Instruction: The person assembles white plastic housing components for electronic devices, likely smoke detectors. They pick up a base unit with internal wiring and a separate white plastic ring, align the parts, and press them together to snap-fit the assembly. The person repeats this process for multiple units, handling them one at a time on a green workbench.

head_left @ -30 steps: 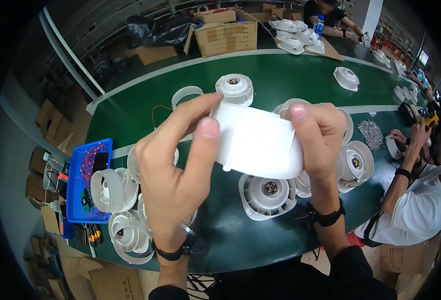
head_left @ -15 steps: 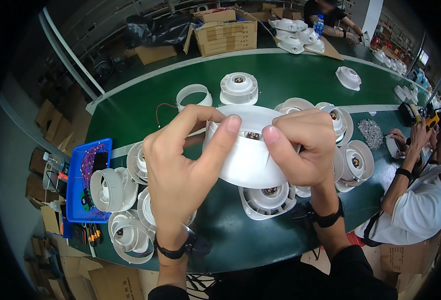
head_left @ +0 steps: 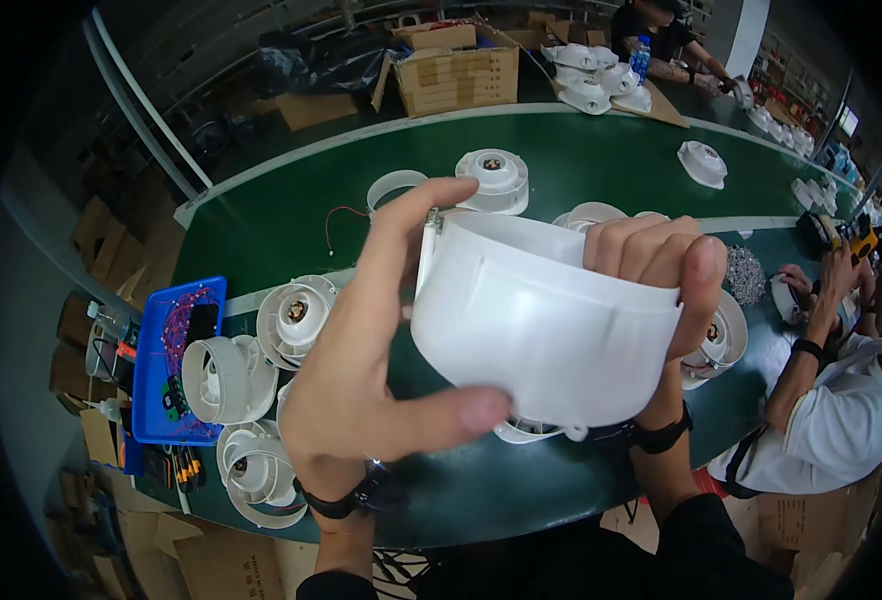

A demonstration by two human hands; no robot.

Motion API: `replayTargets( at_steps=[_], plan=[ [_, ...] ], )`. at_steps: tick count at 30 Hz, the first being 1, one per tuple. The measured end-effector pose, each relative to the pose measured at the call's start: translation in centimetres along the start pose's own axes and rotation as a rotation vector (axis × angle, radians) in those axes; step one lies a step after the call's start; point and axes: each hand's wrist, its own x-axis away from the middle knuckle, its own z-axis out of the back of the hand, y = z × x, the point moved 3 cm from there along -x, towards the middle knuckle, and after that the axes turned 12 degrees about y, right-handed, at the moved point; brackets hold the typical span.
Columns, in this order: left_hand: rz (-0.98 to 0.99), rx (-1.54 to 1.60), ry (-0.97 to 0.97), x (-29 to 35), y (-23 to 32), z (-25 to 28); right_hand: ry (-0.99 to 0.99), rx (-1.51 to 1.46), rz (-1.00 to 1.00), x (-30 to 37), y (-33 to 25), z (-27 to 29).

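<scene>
A white round plastic fan housing (head_left: 551, 330) is held up over the table, tilted so its smooth outer wall faces me. My right hand (head_left: 666, 270) grips its right rim, fingers curled over the edge and thumb on the outside. Around the left side curves my left hand (head_left: 346, 390), with the index finger by the upper edge and the thumb against the lower wall. A small metal piece sits at the housing's upper left edge. Its inside is mostly hidden. Just beyond stands another white fan unit (head_left: 493, 182), beside a white ring (head_left: 396, 184) with a red wire.
On the left, several white fan units (head_left: 296, 312) surround a blue tray (head_left: 141, 400) of wires. Screwdrivers (head_left: 189, 466) lie at the near left edge. A pile of small metal parts (head_left: 746, 272) is at right, near a co-worker's arm (head_left: 806, 350). A cardboard box (head_left: 461, 80) stands behind.
The housing has been turned and tilted, showing more of its outer wall. My right hand has shifted to its right rim; my left thumb has moved from the top to the lower wall.
</scene>
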Motion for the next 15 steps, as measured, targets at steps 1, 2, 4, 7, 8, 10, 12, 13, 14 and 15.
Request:
replayTargets(
  at_steps=[1, 2, 4, 7, 8, 10, 12, 13, 14, 15],
  plan=[
    [0.031, 0.015, 0.002, 0.1, 0.2, 0.1, -0.023, 0.004, 0.011, -0.2, 0.0, 0.0],
    [0.062, 0.031, 0.005, 0.3, 0.4, 0.1, -0.045, 0.009, 0.023, -0.3, -0.1, -0.1],
    [0.083, 0.039, 0.036, 0.1, 0.6, 0.1, -0.015, 0.171, 0.004, -0.3, -0.1, 0.0],
    [0.056, -0.020, 0.071, 0.0, 1.1, 0.7, 0.089, 0.273, -0.191, -1.0, -0.7, -1.3],
    [0.008, -0.096, 0.085, 0.1, 1.3, 0.8, 0.070, 0.258, -0.297, -1.3, -0.7, -1.1],
    [-0.080, -0.238, 0.106, 0.2, 0.9, 0.6, -0.019, 0.371, -0.330, -1.4, -0.7, -0.8],
    [-0.213, -0.408, 0.106, 0.0, 0.6, 0.2, -0.153, 0.593, -0.231, -1.4, -0.9, -1.1],
    [-0.280, -0.490, 0.103, -0.2, 0.4, -0.2, -0.216, 0.694, -0.204, -1.3, -1.1, -1.2],
    [-0.334, -0.538, 0.099, -0.2, 0.1, -0.6, -0.272, 0.775, -0.233, -1.0, -1.3, -1.8],
    [-0.391, -0.593, 0.100, -0.2, 0.0, -1.0, -0.329, 0.848, -0.258, -0.7, -1.4, -2.4]
  ],
)
